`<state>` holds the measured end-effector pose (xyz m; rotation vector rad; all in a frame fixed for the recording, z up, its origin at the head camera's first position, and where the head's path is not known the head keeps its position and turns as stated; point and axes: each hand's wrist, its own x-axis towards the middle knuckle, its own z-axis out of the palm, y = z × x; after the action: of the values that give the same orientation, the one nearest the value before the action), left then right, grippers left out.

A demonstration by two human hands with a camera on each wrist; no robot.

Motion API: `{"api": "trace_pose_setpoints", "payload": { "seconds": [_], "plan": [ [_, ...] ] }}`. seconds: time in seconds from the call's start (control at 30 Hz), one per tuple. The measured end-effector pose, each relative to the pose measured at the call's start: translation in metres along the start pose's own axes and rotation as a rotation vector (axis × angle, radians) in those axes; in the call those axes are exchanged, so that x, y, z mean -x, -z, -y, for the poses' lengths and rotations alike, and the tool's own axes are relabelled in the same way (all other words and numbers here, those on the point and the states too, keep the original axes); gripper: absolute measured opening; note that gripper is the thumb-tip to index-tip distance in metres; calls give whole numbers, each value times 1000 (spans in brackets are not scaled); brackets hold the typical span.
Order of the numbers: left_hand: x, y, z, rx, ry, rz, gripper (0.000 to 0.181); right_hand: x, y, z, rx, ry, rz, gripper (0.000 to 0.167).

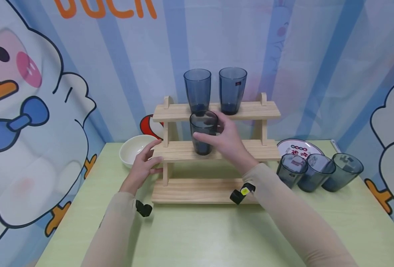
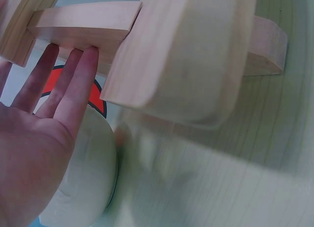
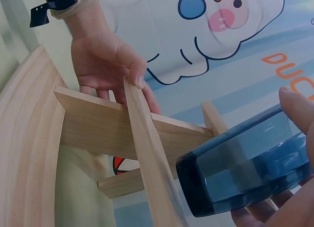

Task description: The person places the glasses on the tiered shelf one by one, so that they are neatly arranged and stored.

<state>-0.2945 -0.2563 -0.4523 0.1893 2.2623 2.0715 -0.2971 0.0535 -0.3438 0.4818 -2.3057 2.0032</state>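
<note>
A three-tier wooden rack (image 1: 203,191) stands on the table. My right hand (image 1: 228,139) grips a blue-grey glass tumbler (image 1: 203,137) round its side, thumb in front. In the head view the tumbler's base overlaps the middle shelf; whether it touches the wood I cannot tell. On the top shelf two similar tumblers, a left one (image 1: 197,89) and a right one (image 1: 232,91), stand upright. My left hand (image 1: 141,167) holds the left end of the middle shelf, its thumb on the shelf edge in the right wrist view. Its fingers (image 2: 73,94) touch the wooden side support (image 2: 83,28).
Behind the left hand sits a white bowl (image 1: 130,150). Right of the rack, three more tumblers (image 1: 317,174) stand close together before a white plate with red marks (image 1: 298,146). A patterned curtain (image 1: 133,55) hangs behind the pale green table (image 1: 197,237).
</note>
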Motion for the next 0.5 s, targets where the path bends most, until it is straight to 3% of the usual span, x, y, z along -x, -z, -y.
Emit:
{"api": "trace_pose_setpoints", "payload": {
  "seconds": [0.5],
  "plan": [
    [-2, 1, 2, 1, 2, 0, 70, -1, -5, -6, 74, -20, 19, 81]
  ]
}}
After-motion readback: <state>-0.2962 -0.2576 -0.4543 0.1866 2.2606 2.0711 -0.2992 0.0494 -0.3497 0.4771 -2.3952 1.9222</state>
